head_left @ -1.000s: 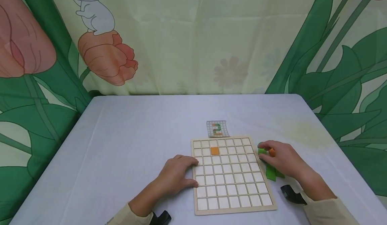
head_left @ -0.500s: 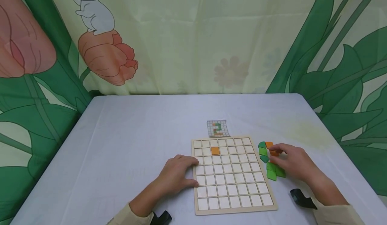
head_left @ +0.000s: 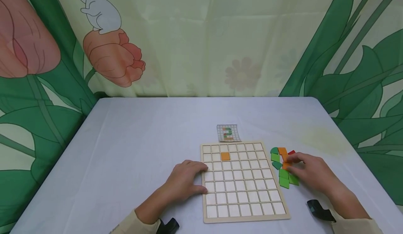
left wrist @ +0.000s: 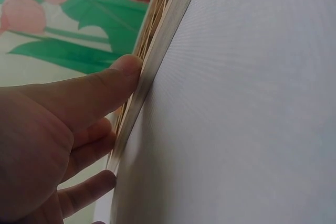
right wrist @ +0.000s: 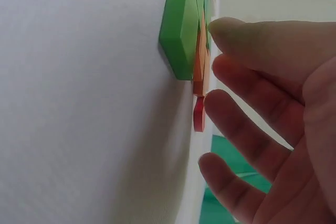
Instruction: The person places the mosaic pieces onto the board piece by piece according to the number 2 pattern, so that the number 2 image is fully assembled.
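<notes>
A wooden grid board (head_left: 245, 219) lies on the table, with one orange square tile (head_left: 225, 156) in its second row. My left hand (head_left: 184, 178) rests against the board's left edge, thumb and fingertips at the wooden side, as the left wrist view shows too. My right hand (head_left: 315, 174) is over the right side of a small group of tiles: orange tiles (head_left: 282, 151), light green tiles (head_left: 284, 183), dark green tiles (head_left: 277, 165) and a red tile (head_left: 292, 152). In the right wrist view its thumb and fingers are apart beside the orange tile (right wrist: 199, 59), with nothing gripped.
Behind the board lies a small pattern card (head_left: 228, 133) with a coloured figure on a grid. A white cloth covers the table (head_left: 151, 132). At its far edge hangs a curtain (head_left: 189, 45) printed with tulips and a white animal.
My right hand has moved right and toward me across the tiles, uncovering dark green, orange and red ones. The left hand has stayed at the board's edge.
</notes>
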Motion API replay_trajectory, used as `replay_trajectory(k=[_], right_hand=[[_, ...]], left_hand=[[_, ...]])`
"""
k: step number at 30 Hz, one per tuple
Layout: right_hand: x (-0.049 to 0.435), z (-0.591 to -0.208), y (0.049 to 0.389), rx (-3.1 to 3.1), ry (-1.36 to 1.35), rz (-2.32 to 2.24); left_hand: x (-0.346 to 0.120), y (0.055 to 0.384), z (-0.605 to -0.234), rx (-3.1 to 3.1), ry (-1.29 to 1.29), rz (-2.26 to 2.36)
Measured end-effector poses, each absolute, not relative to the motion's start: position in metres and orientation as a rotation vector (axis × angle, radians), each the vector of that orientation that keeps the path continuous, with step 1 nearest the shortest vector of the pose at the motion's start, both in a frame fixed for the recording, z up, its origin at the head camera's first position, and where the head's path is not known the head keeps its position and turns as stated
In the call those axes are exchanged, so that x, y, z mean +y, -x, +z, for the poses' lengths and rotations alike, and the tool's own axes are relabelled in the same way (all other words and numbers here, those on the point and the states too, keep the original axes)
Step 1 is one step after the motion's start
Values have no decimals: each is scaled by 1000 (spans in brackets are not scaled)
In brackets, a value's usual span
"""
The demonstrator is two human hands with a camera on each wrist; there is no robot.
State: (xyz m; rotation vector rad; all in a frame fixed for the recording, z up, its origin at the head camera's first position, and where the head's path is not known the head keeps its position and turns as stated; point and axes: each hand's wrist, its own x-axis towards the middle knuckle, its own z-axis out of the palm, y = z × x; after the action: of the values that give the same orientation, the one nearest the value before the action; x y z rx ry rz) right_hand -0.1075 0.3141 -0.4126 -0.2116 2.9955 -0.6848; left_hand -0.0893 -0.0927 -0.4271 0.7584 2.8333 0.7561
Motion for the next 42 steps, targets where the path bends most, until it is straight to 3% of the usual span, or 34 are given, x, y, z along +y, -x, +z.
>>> replay_trajectory(k=[42], right_hand=[[316,-414,109,2953,163,-638]], left_hand=[[-94,89,-430,2858,-795,786]])
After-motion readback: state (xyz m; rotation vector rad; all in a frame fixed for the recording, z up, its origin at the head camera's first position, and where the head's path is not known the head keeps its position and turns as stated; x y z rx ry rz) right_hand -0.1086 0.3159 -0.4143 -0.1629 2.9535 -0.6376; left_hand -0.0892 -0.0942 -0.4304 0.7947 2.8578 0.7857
